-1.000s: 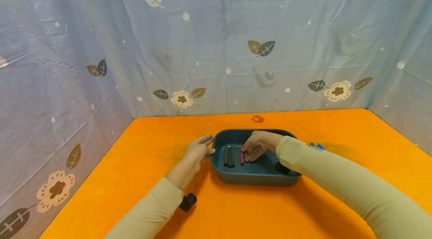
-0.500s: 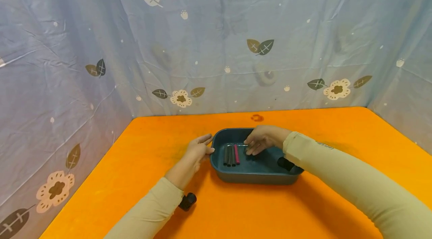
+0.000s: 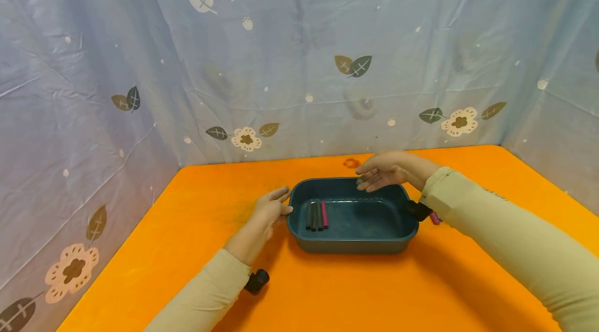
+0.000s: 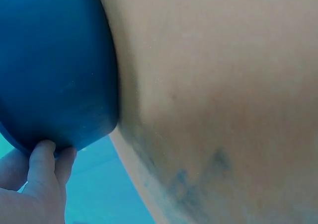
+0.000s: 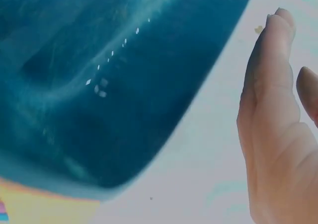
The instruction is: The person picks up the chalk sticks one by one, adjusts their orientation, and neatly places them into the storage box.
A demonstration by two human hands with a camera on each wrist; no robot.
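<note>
Quite illegible lettering (image 3: pixel 495 194) on right sleeve (image 3: pixel 510 228), hands (image 3: pixel 268 211) (image 3: pixel 386 169) at tub (image 3: pixel 353 247), sticks (image 3: pixel 320 217) inside

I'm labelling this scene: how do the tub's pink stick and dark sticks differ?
The pink stick is vivid; the dark sticks are near black. Only one pink stick lies in the tub, against three dark sticks. The pink stick sits rightmost; the dark sticks lie to its left. All lie side by side.

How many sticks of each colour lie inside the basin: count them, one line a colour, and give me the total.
Dark sticks: 3
Pink stick: 1
Total in the basin: 4
</note>
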